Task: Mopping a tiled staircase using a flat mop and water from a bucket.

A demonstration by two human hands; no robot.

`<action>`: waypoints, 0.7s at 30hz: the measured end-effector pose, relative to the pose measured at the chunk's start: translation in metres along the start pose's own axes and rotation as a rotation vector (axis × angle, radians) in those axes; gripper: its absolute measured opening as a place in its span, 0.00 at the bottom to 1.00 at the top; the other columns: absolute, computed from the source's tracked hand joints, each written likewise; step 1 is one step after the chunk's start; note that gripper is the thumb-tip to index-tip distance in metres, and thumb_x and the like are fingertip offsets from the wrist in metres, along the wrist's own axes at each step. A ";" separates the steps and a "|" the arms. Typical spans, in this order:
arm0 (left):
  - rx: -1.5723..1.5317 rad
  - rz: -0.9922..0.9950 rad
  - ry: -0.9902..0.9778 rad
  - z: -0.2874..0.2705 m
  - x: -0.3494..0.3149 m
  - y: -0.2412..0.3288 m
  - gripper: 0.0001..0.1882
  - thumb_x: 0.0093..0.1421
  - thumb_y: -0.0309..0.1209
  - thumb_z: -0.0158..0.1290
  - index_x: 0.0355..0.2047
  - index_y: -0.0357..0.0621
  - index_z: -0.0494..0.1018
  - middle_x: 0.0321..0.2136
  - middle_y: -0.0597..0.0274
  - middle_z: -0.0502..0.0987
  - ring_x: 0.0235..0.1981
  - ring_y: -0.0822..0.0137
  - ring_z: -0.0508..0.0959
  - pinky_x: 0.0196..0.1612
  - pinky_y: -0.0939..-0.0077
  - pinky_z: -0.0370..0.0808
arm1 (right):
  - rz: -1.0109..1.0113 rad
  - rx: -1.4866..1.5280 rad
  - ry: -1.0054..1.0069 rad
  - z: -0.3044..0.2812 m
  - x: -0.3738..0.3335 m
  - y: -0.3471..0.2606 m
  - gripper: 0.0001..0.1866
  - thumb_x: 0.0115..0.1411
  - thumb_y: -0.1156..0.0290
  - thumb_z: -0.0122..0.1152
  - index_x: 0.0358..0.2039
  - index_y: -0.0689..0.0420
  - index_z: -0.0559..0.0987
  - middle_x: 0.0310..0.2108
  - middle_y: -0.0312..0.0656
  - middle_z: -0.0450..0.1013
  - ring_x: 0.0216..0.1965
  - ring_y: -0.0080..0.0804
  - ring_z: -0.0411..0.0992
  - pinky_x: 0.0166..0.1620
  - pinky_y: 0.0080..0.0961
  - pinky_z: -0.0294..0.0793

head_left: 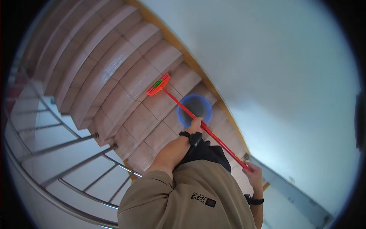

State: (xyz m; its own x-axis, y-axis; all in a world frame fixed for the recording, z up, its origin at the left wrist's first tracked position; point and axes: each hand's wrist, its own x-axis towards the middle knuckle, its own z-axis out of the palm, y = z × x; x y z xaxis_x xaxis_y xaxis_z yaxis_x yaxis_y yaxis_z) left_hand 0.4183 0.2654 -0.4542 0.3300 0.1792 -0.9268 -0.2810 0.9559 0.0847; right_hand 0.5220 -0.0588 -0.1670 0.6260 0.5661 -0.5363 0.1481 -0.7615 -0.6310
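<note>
Both my hands are closed around the long red handle of a brush broom (225, 145). My left hand (196, 125) grips it about midway, and my right hand (253, 175) holds it near its upper end. At the far end, the orange head (158, 86) with pink and green bristles lies against a tiled step. Under the handle, just beyond my left hand, a blue round bucket (209, 108) stands on the stairs. Its inside looks grey and partly dark; I cannot tell what it contains.
Curved tiled stairs (133, 82) rise toward the far left. A metal railing (72, 173) bounds them on the left, and a pale wall (267, 68) with a yellow-brown skirting strip (190, 57) on the right.
</note>
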 end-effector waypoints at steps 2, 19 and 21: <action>-0.015 0.021 -0.012 -0.002 -0.001 -0.007 0.05 0.63 0.26 0.50 0.33 0.43 0.64 0.22 0.54 0.67 0.22 0.55 0.73 0.26 0.51 0.75 | 0.053 0.065 -0.032 -0.004 0.013 0.025 0.21 0.55 0.80 0.69 0.51 0.64 0.82 0.35 0.36 0.80 0.34 0.18 0.73 0.39 0.20 0.75; -0.224 0.348 0.020 -0.016 0.063 -0.097 0.11 0.68 0.35 0.53 0.31 0.43 0.67 0.23 0.59 0.71 0.22 0.60 0.75 0.26 0.60 0.78 | -0.105 0.192 -0.507 -0.018 0.098 0.156 0.25 0.63 0.73 0.65 0.61 0.63 0.75 0.50 0.42 0.80 0.48 0.25 0.76 0.53 0.22 0.74; -0.127 0.332 0.042 -0.016 0.070 -0.103 0.12 0.68 0.35 0.54 0.31 0.43 0.67 0.23 0.59 0.70 0.22 0.60 0.75 0.25 0.60 0.76 | -0.135 0.208 -0.511 -0.026 0.098 0.176 0.26 0.62 0.73 0.66 0.60 0.64 0.75 0.50 0.44 0.80 0.49 0.25 0.76 0.54 0.23 0.73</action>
State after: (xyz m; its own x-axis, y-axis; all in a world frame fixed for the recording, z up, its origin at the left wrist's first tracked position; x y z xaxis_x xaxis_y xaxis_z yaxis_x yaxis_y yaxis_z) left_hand 0.4556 0.1760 -0.5341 0.1654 0.4626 -0.8710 -0.4777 0.8102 0.3396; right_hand 0.6291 -0.1460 -0.3162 0.1544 0.7745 -0.6135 0.0150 -0.6227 -0.7823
